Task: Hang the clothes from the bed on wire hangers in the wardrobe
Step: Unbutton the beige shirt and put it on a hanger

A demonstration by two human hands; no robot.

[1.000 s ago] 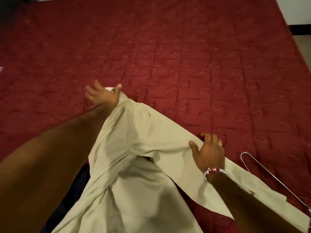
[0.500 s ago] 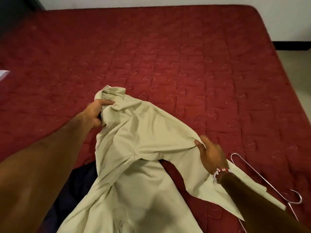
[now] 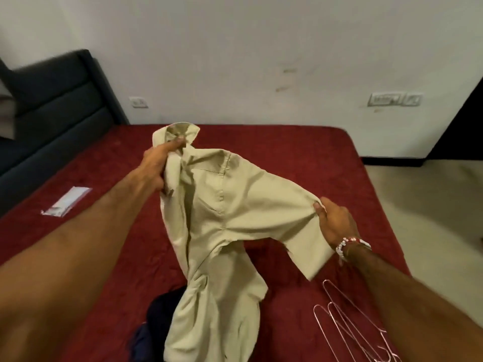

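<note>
A beige collared shirt (image 3: 224, 210) is lifted above the red bed (image 3: 300, 158), its lower part trailing down towards me. My left hand (image 3: 159, 163) grips it at the collar. My right hand (image 3: 334, 220) pinches the short sleeve out to the right. A dark navy garment (image 3: 154, 325) lies on the bed under the shirt's hem, partly covered. Wire hangers (image 3: 347, 317) lie on the bed at the lower right, partly behind my right forearm. No wardrobe is in view.
A dark upholstered headboard (image 3: 55, 100) stands at the left. A small clear plastic packet (image 3: 65, 202) lies on the bed's left side. A white wall with sockets (image 3: 394, 99) is behind the bed. Bare floor (image 3: 431, 205) runs to the right.
Both hands have closed on the shirt and raised it off the bed, collar up. My view has tilted up, showing the wall and headboard.
</note>
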